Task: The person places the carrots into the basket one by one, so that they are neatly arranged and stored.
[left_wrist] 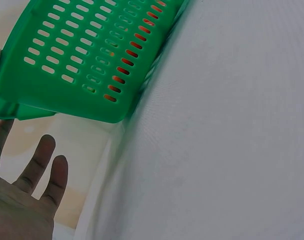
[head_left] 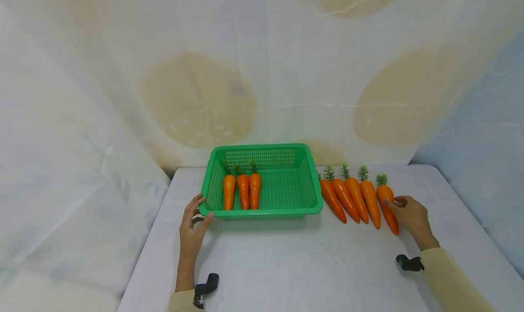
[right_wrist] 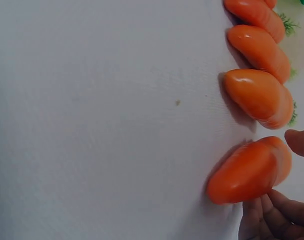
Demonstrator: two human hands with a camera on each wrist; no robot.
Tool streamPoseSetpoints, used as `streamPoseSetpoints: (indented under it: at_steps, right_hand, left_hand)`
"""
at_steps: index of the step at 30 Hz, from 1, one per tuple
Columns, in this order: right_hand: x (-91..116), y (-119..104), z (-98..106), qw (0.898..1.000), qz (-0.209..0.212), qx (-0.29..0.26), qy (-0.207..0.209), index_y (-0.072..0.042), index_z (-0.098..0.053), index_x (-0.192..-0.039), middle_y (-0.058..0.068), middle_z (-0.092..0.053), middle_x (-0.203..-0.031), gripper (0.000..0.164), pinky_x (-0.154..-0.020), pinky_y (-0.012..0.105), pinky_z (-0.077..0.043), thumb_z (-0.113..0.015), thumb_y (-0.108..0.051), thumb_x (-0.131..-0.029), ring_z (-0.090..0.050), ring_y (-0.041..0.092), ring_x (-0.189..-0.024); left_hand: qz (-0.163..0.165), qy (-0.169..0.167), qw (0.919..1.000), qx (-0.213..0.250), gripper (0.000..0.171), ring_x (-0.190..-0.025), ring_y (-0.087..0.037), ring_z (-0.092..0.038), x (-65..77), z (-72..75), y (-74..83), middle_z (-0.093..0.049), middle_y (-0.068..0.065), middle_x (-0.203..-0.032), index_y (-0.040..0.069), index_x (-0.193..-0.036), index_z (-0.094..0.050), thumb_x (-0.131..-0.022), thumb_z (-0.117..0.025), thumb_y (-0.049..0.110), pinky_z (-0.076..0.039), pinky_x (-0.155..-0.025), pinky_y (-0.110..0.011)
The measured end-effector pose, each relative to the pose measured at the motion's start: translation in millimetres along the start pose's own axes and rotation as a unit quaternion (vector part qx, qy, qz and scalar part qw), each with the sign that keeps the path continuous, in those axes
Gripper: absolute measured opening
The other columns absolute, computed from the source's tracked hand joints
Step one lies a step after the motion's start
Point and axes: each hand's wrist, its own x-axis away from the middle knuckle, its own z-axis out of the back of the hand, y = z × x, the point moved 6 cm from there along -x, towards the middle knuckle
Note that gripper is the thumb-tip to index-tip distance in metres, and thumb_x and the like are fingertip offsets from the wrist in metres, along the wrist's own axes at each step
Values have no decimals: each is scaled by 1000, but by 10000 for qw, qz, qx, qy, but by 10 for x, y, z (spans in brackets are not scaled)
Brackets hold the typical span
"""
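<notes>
My left hand [head_left: 194, 229] holds the near left corner of a green plastic basket [head_left: 262, 213], thumb and forefinger at its rim. In the left wrist view, two other fingers [left_wrist: 39, 162] stretch out apart from the basket wall [left_wrist: 61, 92]. Three orange carrots [head_left: 243, 191] with green tops lie side by side inside. At the right, my right hand [head_left: 412, 217] straddles the rightmost carrot [head_left: 386, 203] of a row on the table. In the right wrist view, its fingers lie against that carrot [right_wrist: 249, 175], while the thumb [right_wrist: 299, 142] appears slightly apart from it.
Several more carrots [head_left: 354, 196] lie fanned out between the basket and my right hand, tops toward the back. The white table [head_left: 303, 266] meets a patterned cloth backdrop [head_left: 282, 75] behind, with pale cloth at both sides.
</notes>
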Motion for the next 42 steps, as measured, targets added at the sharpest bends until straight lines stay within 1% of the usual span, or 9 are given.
streamPoseSetpoints:
  at_steps: [4,10,14,17,24,28,32,37,42]
  right_hand:
    - [-30,35,-45,9999,-30,47,-134,18,-47,-131,36,-56,-120,71,-85,52,-52,-59,-44,-99,-56,47,-106]
    - [-60,49,-32,9999,-73,68,-37,18,-49,-130,36,-58,-120,69,-81,50,-54,-60,-42,-98,-57,47,-104]
    - [-65,66,8,9998,-202,69,-7,18,-49,-131,36,-57,-121,71,-80,50,-54,-60,-43,-97,-57,47,-104]
    - [-58,52,45,9999,-112,110,66,18,-50,-130,36,-58,-119,70,-79,50,-54,-60,-44,-97,-58,45,-102]
    - [-16,-55,120,9995,152,124,237,17,-52,-128,34,-60,-115,70,-71,43,-56,-61,-45,-97,-60,41,-96]
    - [20,-115,165,9994,156,60,293,17,-52,-128,33,-61,-115,70,-71,43,-56,-61,-44,-97,-61,40,-95]
    - [44,-183,189,9992,211,-4,329,16,-52,-129,33,-61,-116,71,-73,44,-56,-60,-46,-97,-60,41,-97]
    - [67,-277,216,9986,336,-61,398,16,-53,-129,32,-62,-116,71,-73,46,-56,-60,-47,-97,-61,42,-97]
    - [105,-405,235,9984,367,-127,400,15,-52,-130,33,-61,-118,71,-76,48,-55,-61,-46,-97,-61,43,-99]
  left_hand:
    - [-19,20,10000,-22,51,-111,-24,-51,5,9,-1,-41,-8,-154,3,-142,-54,-94,-71,8,-46,-87,-49]
    - [-2,36,10000,-63,51,-111,-21,-51,5,9,-7,-42,-6,-154,5,-142,-54,-94,-70,9,-47,-87,-44]
    - [28,35,10000,-57,51,-110,-19,-51,3,-1,-8,-42,-6,-154,5,-142,-54,-94,-71,10,-46,-87,-50]
    - [6,31,10000,-87,51,-110,-18,-51,3,-3,-6,-42,-7,-154,5,-142,-54,-94,-71,10,-46,-87,-52]
    - [34,68,9999,-117,51,-110,-22,-51,15,17,2,-42,-6,-154,6,-142,-55,-94,-71,9,-46,-87,-38]
    - [70,36,10000,-53,51,-112,-25,-51,12,6,9,-41,-5,-154,6,-142,-54,-94,-71,11,-46,-89,-46]
    - [80,38,10000,-23,51,-112,-24,-51,11,3,14,-41,-6,-154,5,-142,-54,-94,-71,11,-44,-90,-54]
    - [89,26,10000,-17,51,-111,-21,-51,7,1,6,-42,-4,-154,5,-142,-54,-94,-71,12,-43,-89,-57]
    - [95,33,9999,-29,51,-111,-24,-50,12,2,-9,-41,-4,-154,6,-143,-54,-94,-71,11,-44,-89,-54]
